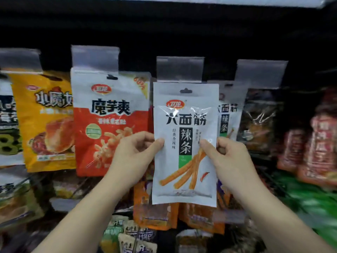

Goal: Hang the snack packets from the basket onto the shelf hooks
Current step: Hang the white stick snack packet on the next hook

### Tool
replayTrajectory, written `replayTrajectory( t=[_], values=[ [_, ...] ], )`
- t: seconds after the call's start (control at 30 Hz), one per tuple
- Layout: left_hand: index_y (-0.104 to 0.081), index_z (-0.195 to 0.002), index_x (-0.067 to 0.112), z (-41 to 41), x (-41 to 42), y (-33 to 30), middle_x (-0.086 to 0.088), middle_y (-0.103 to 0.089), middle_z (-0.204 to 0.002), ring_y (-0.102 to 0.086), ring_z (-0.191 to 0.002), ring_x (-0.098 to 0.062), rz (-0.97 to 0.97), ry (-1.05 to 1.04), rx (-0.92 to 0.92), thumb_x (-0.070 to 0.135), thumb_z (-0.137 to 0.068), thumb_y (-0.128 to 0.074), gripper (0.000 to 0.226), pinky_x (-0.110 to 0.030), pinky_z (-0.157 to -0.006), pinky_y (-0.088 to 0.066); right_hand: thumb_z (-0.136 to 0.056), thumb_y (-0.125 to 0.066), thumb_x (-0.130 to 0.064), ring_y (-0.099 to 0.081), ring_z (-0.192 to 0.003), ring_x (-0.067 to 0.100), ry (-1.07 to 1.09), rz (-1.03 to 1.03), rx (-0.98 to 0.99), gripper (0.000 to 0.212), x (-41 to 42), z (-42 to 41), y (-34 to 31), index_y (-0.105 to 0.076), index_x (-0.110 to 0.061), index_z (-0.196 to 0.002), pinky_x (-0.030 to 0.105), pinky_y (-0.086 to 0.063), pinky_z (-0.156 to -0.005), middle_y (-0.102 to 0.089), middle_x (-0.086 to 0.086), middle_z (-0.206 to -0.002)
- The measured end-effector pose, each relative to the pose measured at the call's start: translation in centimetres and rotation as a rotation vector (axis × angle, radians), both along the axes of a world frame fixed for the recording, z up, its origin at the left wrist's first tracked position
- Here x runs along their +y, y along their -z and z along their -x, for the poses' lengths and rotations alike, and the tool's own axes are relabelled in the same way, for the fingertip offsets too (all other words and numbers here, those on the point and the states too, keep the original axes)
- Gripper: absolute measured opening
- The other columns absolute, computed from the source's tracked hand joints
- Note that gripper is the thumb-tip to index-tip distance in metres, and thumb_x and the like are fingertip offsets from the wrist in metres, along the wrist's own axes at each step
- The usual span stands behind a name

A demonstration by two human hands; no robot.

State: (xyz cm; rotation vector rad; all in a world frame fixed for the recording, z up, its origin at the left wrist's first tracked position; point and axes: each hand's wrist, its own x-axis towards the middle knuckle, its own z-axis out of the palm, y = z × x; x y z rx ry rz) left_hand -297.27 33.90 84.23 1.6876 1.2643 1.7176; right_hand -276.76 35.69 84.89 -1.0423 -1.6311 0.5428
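Both hands (135,152) (228,157) pinch white snack packet (185,143) upright, hang-hole topmost.

The held packet (185,143) is pale grey-white with bold black characters, a red oval logo, a black panel over a green one, and orange-yellow sticks beside a small red chilli. The packet to its left (109,121) is white on top and red-orange below, with dark lettering and a green badge. The next packet left (47,121) is yellow-orange with a browned food picture. Clear grey label holders (179,69) stand against the black shelf back (164,30). Far right, the blurred packets (313,143) are red
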Motion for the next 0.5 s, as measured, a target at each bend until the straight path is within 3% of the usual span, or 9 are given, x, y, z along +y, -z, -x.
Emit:
replayTrajectory(
  t=[0.07,0.13,0.23,0.33,0.43,0.5],
  values=[
    [-0.070,-0.076,0.015,-2.2,1.2,-0.1,-0.018,-0.067,-0.076,-0.064,-0.073,-0.035,-0.002,0.040,0.019,0.022,-0.088,-0.066,0.014,-0.031,-0.063,-0.050,-0.090,-0.060,-0.040,-0.055,-0.062,0.041,0.042,-0.008,-0.003,0.053,0.6,-2.2,0.2,-0.056,0.012,-0.080,0.034,-0.039,-0.053,-0.059,0.033,-0.080],
    [-0.070,-0.076,0.016,-4.1,2.2,-0.1,-0.015,-0.069,-0.075,-0.065,-0.077,-0.035,0.001,0.051,0.043,0.023,-0.088,-0.066,0.014,-0.034,-0.066,-0.052,-0.090,-0.061,-0.038,-0.055,-0.066,0.044,0.086,0.000,0.014,0.052,1.0,-4.0,0.1,-0.054,0.013,-0.079,0.033,-0.040,-0.052,-0.060,0.032,-0.077],
    [-0.072,-0.078,0.017,-6.3,3.4,-0.6,-0.012,-0.069,-0.076,-0.066,-0.080,-0.034,0.023,0.052,0.065,0.027,-0.087,-0.066,0.014,-0.045,-0.077,-0.054,-0.090,-0.061,-0.037,-0.041,-0.054,0.023,0.140,0.019,0.029,0.054,1.3,-5.8,-0.2,-0.045,0.012,-0.074,0.028,-0.033,-0.054,-0.050,0.030,-0.069],
    [-0.071,-0.079,0.016,-7.7,3.9,-0.9,-0.014,-0.068,-0.077,-0.064,-0.080,-0.037,0.008,0.057,0.089,0.028,-0.087,-0.066,0.016,-0.051,-0.076,-0.053,-0.090,-0.059,-0.040,-0.038,-0.056,0.019,0.165,0.011,-0.001,0.056,1.4,-7.0,-0.3,-0.041,0.010,-0.074,0.030,-0.033,-0.054,-0.046,0.031,-0.070],
    [-0.072,-0.079,0.019,-8.2,3.7,-0.6,-0.009,-0.069,-0.075,-0.065,-0.077,-0.032,-0.020,0.086,0.096,0.025,-0.088,-0.066,0.013,-0.048,-0.075,-0.054,-0.091,-0.057,-0.041,-0.040,-0.053,0.020,0.146,0.017,-0.007,0.054,1.1,-7.8,0.1,-0.044,0.009,-0.076,0.027,-0.035,-0.049,-0.048,0.032,-0.074],
    [-0.072,-0.077,0.022,-8.3,3.4,-0.3,-0.004,-0.069,-0.075,-0.065,-0.075,-0.025,-0.044,0.080,0.109,0.025,-0.087,-0.066,0.012,-0.041,-0.073,-0.054,-0.091,-0.056,-0.041,-0.051,-0.053,0.028,0.123,0.021,0.001,0.049,0.7,-8.1,0.3,-0.051,0.007,-0.079,0.031,-0.042,-0.048,-0.055,0.028,-0.074]
  ],
)
